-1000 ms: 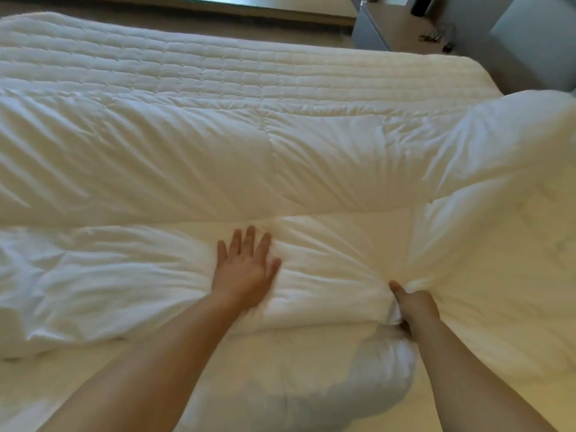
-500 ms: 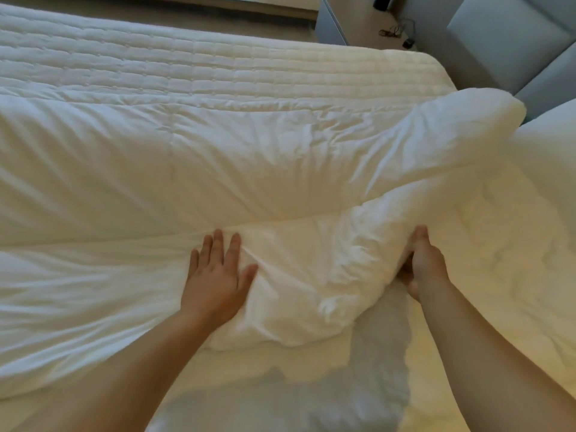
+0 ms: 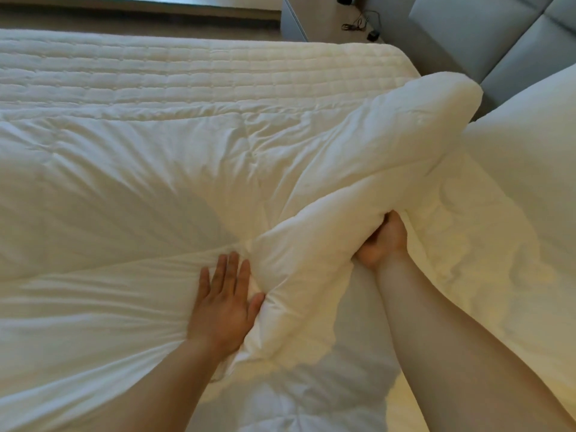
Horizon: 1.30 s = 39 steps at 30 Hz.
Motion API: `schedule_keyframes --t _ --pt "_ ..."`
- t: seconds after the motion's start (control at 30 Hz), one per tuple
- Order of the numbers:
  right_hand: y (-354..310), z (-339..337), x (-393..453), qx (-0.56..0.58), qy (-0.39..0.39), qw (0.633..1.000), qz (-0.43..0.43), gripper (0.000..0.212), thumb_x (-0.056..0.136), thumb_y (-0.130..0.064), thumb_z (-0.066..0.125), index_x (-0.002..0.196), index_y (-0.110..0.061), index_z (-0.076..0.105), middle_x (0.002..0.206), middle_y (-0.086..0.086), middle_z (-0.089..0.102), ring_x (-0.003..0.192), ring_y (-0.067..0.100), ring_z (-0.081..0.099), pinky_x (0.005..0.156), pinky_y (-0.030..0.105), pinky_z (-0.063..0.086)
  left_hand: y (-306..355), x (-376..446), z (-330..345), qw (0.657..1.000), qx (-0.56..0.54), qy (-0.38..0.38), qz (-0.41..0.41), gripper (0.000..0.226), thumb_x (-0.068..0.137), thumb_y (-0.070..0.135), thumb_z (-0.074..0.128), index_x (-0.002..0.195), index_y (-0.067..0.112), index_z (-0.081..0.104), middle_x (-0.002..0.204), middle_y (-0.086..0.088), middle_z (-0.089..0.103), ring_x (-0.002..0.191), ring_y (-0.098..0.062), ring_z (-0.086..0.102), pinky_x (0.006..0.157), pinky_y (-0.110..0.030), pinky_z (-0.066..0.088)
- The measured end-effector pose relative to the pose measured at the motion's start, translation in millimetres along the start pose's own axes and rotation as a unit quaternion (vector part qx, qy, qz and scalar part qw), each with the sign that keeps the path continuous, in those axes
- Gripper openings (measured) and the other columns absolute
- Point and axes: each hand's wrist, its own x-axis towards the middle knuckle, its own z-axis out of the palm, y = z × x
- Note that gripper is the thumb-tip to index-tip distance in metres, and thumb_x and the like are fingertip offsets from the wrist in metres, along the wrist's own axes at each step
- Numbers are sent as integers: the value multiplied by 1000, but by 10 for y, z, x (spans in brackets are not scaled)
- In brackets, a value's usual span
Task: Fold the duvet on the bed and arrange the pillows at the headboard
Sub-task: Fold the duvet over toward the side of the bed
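While pinned flat, duvet [image 3: 156,182] bunched.

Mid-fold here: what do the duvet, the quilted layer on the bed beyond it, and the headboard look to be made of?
Duvet: soft white woven fabic, probably cotton, matte, over puffy filling; it creases finely and bulges where the right hand grips it.
Quilted layer: cream padded textile, stitched in rows of small channels.
Headboard: grey upholstered panels with seams; fabric or faux leather, cannot tell.

The duvet [image 3: 131,188] lies on the bed [image 3: 187,67], a pillow [image 3: 530,157] to its right.
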Motion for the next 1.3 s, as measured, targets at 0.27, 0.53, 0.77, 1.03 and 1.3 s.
schedule_keyframes --t 0.27,0.53,0.77,1.03,1.3 --pt "-73 209 55 -75 -126 987 66 48 95 -53 43 116 -19 71 123 7 67 110 26 65 86 41 55 4 40 54 1000 20 3 -13 78 99 56 7 143 3 44 150 -20 41 140 -35 38 112 -53 16" --pt "-482 422 1 14 -151 984 -91 78 78 -70 46 135 -18 55 138 14 56 127 34 53 106 53 40 -23 53 70 1000 13 -7 -11 78 99 57 5 145 5 41 153 -17 38 142 -32 34 113 -52 14" --pt "-1116 365 -372 27 11 972 -233 43 86 -34 62 124 -14 63 124 12 66 114 33 63 90 50 53 16 83 -61 998 -10 -34 -46 101 70 72 -28 155 20 -9 162 0 -17 146 -12 -21 119 -42 -13" --pt "-842 -703 -1059 -571 256 641 -445 31 88 -11 51 119 -8 52 119 23 52 108 31 46 88 38 40 -2 4 -171 996 13 -81 -41 99 67 68 -22 154 21 -13 162 0 -20 144 -10 -24 119 -41 -11" --pt "-920 -1390 -833 -286 323 886 -172 79 82 -20 75 145 -24 27 131 11 49 101 28 58 77 40 54 40 47 -317 994 -13 -89 -55 101 69 72 -5 157 22 5 165 -1 -5 151 -16 -7 120 -39 -2"
